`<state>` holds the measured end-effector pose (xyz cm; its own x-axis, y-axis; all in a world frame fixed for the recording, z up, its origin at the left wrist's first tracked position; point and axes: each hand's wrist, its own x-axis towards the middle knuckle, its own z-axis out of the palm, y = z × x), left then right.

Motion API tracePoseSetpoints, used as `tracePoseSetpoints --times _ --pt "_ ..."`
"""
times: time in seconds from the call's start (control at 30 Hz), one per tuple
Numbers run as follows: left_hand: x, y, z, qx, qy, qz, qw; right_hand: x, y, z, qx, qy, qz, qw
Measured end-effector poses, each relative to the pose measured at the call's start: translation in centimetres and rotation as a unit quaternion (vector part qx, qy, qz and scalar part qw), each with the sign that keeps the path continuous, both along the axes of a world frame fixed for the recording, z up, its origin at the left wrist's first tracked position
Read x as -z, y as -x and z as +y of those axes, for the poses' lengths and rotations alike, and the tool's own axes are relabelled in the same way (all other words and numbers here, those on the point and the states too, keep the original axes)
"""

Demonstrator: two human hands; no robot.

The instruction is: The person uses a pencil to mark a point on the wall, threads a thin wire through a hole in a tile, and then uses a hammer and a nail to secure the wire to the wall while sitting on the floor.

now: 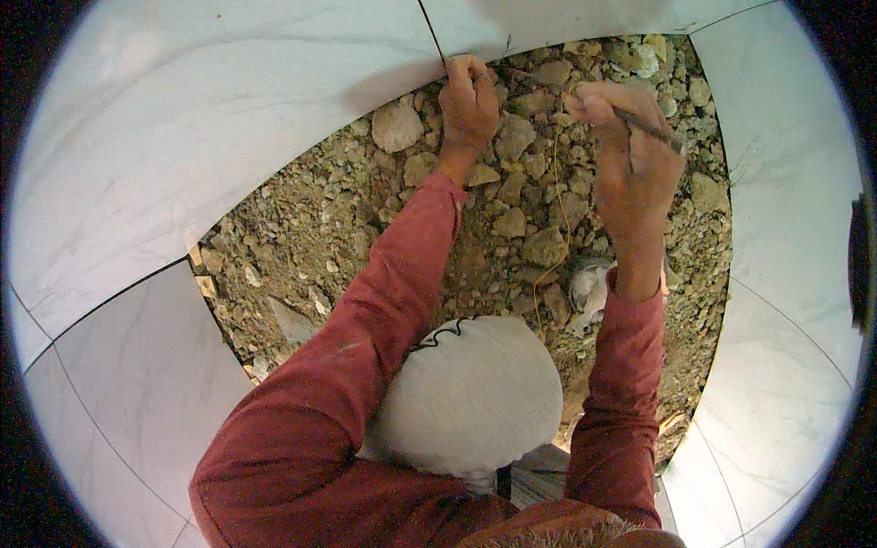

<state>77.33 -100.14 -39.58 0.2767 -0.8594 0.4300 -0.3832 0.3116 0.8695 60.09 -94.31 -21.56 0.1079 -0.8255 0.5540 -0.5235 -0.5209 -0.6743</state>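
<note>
My left hand (pixel 469 110) is closed at the edge of the far white tile (pixel 247 100), where a dark joint between tiles meets the bare ground. Its fingers are pinched together, and whatever they hold is too small to make out. To the right, my right hand (pixel 630 151) is raised over the rubble (pixel 516 137), wrapped round a thin dark rod (pixel 654 131) that crosses the palm. From near its fingertips a thin yellow string (pixel 558 173) trails down over the stones towards me.
White marbled tiles with dark joints surround the patch of soil and broken stones, including a right-hand tile (pixel 776 210) and a left-hand tile (pixel 155 356). A whitish lump (pixel 589 285) lies beside my right wrist. Light grey cloth (pixel 470 393) bulges between my red sleeves.
</note>
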Motion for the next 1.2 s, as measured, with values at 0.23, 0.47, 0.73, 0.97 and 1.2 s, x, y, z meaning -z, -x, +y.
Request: tracePoseSetpoints --times 0.23,0.47,0.73,0.97,1.2 --pt "-0.2 0.0 -0.1 -0.014 -0.029 0.006 0.999 -0.5 0.3 1.2 0.019 0.017 0.002 1.0" --pt "0.4 0.1 -0.4 -0.02 0.005 -0.035 0.999 0.4 0.3 0.1 0.036 -0.047 -0.048 0.997" --pt "0.5 -0.4 -0.2 -0.02 -0.005 -0.069 0.997 1.3 -0.4 -5.0 0.033 0.13 0.246 0.96" --pt "0.1 0.0 -0.4 -0.028 0.039 -0.086 0.995 1.8 -2.8 -6.5 0.028 -0.047 0.156 0.986" --pt "0.5 0.3 0.3 -0.012 -0.018 -0.081 0.996 8.2 -4.1 -8.3 0.031 0.071 0.318 0.945"
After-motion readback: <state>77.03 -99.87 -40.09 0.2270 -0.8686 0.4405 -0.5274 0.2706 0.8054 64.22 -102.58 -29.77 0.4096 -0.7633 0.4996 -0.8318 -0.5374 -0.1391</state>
